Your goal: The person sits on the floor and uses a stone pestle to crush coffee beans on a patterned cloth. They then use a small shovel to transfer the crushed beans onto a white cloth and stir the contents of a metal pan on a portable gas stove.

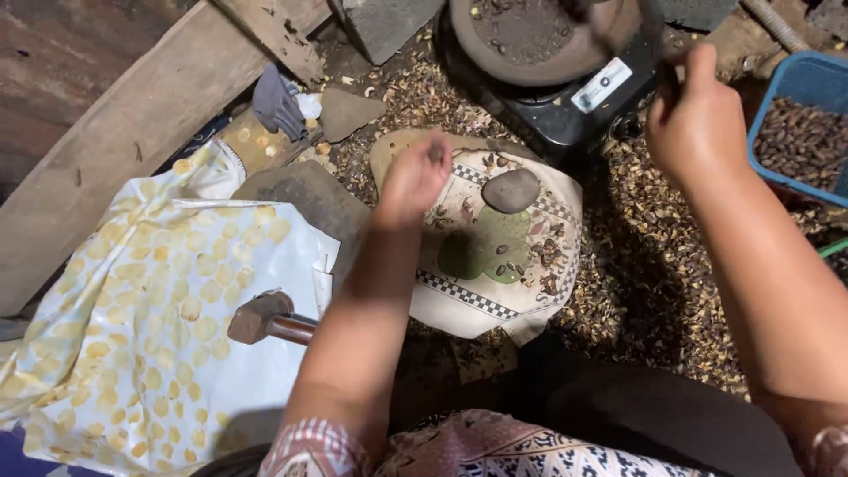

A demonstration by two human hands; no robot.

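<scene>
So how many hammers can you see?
1. The hammer lies on the yellow-dotted cloth, beside the person's left arm; neither hand holds it. Others may be hidden outside the view.

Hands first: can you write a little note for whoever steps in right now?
Left hand pinches one small dark nut over the patterned tile.
Right hand is closed on a thin dark utensil by the round pan on the black stove.
A flat stone and a few nuts lie on the tile; the hammer rests on the spotted cloth.
Blue basket holds nuts; shells cover the ground.
</scene>
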